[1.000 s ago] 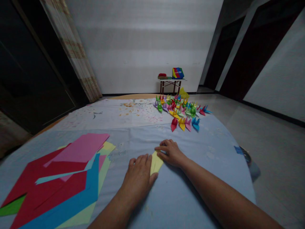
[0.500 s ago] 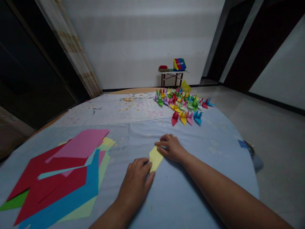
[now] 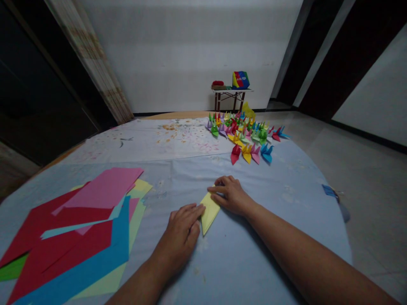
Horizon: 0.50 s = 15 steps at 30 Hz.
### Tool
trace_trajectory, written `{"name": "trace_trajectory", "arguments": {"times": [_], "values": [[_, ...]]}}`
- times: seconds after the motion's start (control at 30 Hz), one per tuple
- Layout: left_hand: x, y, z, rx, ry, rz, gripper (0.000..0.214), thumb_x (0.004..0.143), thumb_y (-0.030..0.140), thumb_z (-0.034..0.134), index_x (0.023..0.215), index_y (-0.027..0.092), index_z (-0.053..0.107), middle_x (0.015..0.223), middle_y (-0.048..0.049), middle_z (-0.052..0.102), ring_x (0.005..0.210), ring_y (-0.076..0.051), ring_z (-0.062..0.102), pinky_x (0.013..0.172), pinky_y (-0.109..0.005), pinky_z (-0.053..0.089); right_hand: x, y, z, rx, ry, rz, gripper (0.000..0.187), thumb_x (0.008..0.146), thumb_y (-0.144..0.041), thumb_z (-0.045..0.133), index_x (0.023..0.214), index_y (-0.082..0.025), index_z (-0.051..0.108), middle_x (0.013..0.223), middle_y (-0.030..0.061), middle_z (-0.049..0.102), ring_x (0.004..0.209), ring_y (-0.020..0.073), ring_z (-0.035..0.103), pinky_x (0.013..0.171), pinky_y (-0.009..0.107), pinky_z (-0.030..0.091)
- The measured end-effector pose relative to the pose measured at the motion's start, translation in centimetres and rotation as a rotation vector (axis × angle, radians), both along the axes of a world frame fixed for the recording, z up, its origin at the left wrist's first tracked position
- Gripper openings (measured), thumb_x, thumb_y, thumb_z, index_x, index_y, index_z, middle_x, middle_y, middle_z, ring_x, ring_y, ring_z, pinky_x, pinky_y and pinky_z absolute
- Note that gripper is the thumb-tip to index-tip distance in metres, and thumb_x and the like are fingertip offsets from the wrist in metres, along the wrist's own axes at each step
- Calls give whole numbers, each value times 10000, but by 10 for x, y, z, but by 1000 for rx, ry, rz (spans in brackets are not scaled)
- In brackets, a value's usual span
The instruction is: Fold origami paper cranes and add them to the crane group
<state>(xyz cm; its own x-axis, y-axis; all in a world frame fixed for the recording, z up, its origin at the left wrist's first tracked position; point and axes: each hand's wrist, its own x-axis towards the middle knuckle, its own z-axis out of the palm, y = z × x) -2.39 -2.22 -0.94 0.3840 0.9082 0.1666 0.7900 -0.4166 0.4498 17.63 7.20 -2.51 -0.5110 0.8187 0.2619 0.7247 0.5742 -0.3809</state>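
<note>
A small piece of folded pale yellow paper (image 3: 210, 211) lies on the blue cloth in front of me, narrowing to a point at its near end. My left hand (image 3: 184, 223) rests beside it, fingers stretched out and the index fingertip touching the paper's left corner. The left thumb is off the paper. At the far end, my right hand (image 3: 229, 194) has its fingers curled over the paper's upper tip, gripping it; that tip is partly hidden under the fingers.
Loose coloured sheets, with a pink sheet (image 3: 104, 188) on top, lie at the left. Several folded paper cranes (image 3: 246, 134) stand at the far right of the round table. Beyond it, a small side table (image 3: 233, 90) holds a colourful box (image 3: 241, 80).
My left thumb has come off the yellow paper's near end, and that pointed end now shows. The right hand stays at the far tip. The view has shifted slightly.
</note>
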Motion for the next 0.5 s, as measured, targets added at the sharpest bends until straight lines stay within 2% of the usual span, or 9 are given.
{"name": "trace_trajectory", "arguments": {"times": [0.27,0.5], "values": [[1,1,-3,50,58,-35,391,852,155,352,1216,221,477,1249,-51,528,1178,-198,414,973,-435,337,0,-1,0,-6,-13,0,260,815,-358,538,1060,-332,620,1020,59,514,947,218,407,798,364,299],[6,-4,-5,97,132,-33,383,826,142,391,1191,190,495,1323,-79,456,1240,-234,337,981,-483,318,0,-1,0,22,-20,3,257,818,-349,533,1061,-334,616,1015,60,512,942,215,410,796,361,303]]}}
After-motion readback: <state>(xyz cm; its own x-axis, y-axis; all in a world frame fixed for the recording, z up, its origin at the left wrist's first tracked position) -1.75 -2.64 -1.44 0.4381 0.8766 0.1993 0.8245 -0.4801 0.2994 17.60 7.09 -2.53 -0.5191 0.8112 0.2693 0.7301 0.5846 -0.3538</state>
